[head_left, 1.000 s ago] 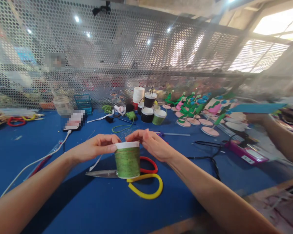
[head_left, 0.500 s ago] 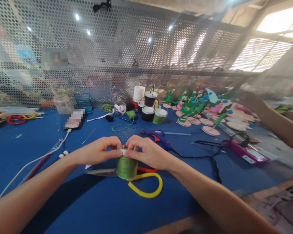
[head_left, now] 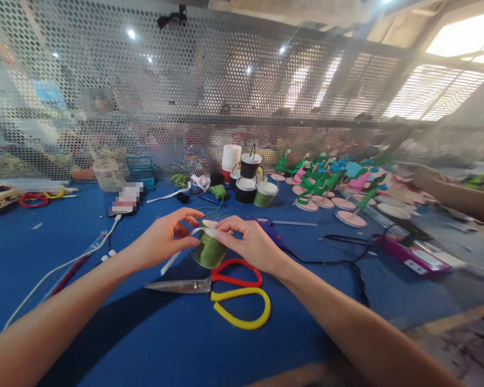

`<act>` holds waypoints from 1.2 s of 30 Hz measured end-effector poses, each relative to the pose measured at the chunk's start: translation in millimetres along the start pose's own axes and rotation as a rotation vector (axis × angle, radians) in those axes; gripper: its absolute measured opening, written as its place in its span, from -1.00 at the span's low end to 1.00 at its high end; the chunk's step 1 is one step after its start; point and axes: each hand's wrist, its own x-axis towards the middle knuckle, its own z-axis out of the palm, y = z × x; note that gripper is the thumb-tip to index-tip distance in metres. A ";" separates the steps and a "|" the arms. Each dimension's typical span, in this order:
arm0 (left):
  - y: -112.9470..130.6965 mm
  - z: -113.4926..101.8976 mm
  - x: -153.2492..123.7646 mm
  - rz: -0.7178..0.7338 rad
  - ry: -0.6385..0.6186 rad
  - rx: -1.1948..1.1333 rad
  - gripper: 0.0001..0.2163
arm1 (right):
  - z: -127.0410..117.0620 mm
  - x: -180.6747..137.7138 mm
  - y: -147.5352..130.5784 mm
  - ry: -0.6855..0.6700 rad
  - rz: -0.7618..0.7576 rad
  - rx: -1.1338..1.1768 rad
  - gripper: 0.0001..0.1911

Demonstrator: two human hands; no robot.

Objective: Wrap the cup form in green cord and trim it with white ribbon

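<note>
A small cup [head_left: 210,251] wrapped in green cord is held tilted above the table. My right hand [head_left: 248,242] grips its rim, the thumb pressing a white strip [head_left: 170,264] against the rim. The strip's free end runs left behind my left hand [head_left: 161,239] and hangs below it. My left hand has its thumb and fingers apart, the thumb tip at the cup's left side. Beneath the cup, scissors [head_left: 242,309] with one red and one yellow handle lie on the blue table, blades pointing left.
A blue glue gun [head_left: 272,234] lies beyond my right hand. Behind are black buckets [head_left: 246,191], a green cup [head_left: 265,194] and stacked white cups [head_left: 231,157]. Green craft plants on round bases [head_left: 350,219], a purple power strip [head_left: 417,255] and another person's arm [head_left: 443,185] are at right.
The cup has risen and tilted, uncovering more of the scissors. My left hand has opened away from the rim, and the white strip now shows. The other person's arm has moved lower right.
</note>
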 end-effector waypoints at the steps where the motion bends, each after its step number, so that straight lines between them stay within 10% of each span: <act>1: -0.1 -0.2 0.1 -0.003 0.026 0.007 -0.65 | 0.7 0.5 1.1 0.020 0.007 0.001 -0.84; 6: 13.7 2.6 -6.3 -0.017 0.072 0.087 -0.79 | 3.9 0.3 1.0 0.002 0.066 0.039 -0.85; 11: 29.0 2.2 -13.9 -0.003 -0.220 0.102 -0.75 | 6.7 0.0 1.3 0.034 0.060 0.118 -0.87; 17: 6.2 1.1 -3.0 -0.013 0.237 0.116 -0.61 | 12.0 -0.4 6.9 0.067 0.003 0.256 -0.86; 22: -5.0 17.1 -0.6 -0.060 -0.031 -0.128 -0.44 | 19.3 -3.8 8.3 0.091 -0.087 0.265 -0.88; 27: -4.9 19.8 -0.5 -0.097 0.037 -0.075 -0.44 | 8.4 0.8 2.7 0.023 -0.146 0.141 -0.79; 36: 7.6 4.2 0.8 -0.176 0.166 -0.058 -0.50 | -70.7 22.4 22.9 -0.031 0.473 -0.766 -0.84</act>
